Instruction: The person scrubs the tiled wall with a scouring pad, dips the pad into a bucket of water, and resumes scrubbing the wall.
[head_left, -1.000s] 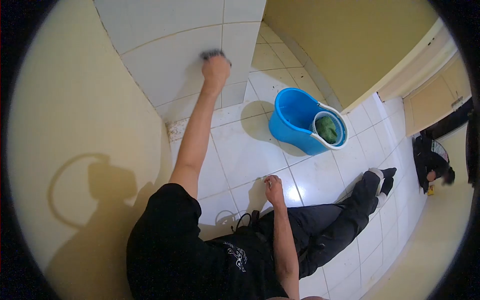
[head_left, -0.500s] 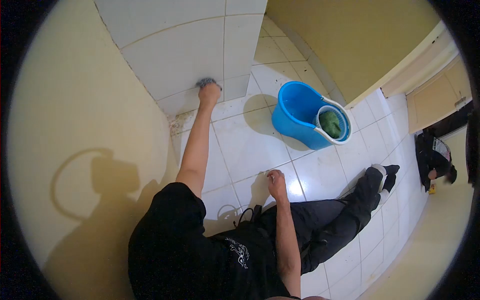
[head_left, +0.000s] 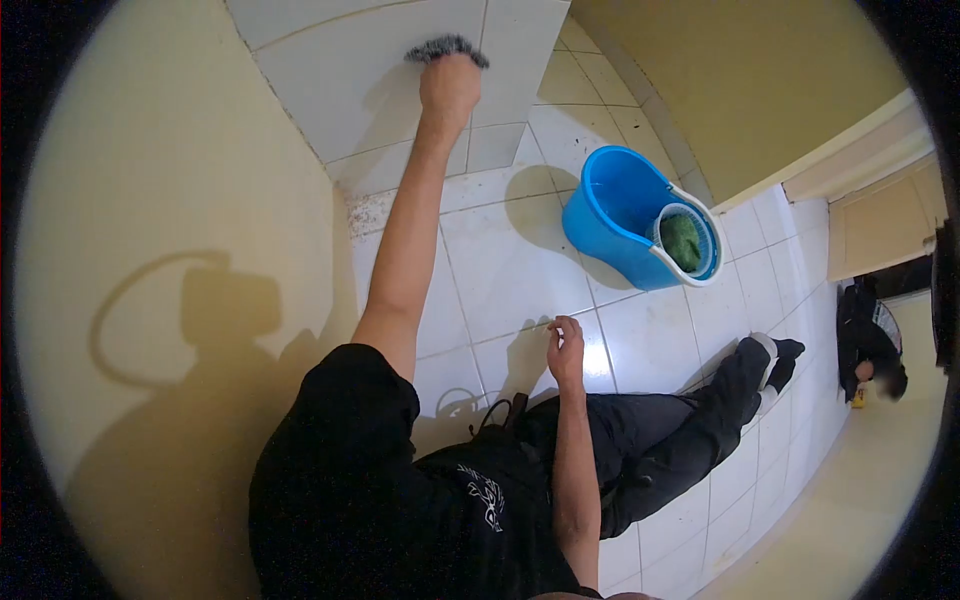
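Note:
My left hand (head_left: 450, 92) is closed on a dark grey, fuzzy scrubber (head_left: 447, 48). The scrubber lies against the white wall tiles (head_left: 350, 95), above the lowest row and near the wall's right-hand edge. Part of it is hidden behind my knuckles. Above the floor tiles beside my thigh, my right hand (head_left: 566, 345) hovers with its fingers loosely bent and apart, holding nothing. A blue mop bucket (head_left: 592, 222) stands beyond that hand on the floor. In its white wringer basket (head_left: 708, 245) lies a green cloth (head_left: 681, 243).
My legs (head_left: 690, 440) stretch to the right across the white tiled floor (head_left: 510, 285). A yellow wall (head_left: 180, 180) rises close on my left. Brown stains (head_left: 370, 215) mark the floor corner. Far right, a person in dark clothes (head_left: 868, 335) is near a door (head_left: 885, 225).
My left hand has moved the scrubber up the tiles and slightly right, away from the floor. My right hand has risen a little, its fingers slightly looser. The camera view has shifted slightly.

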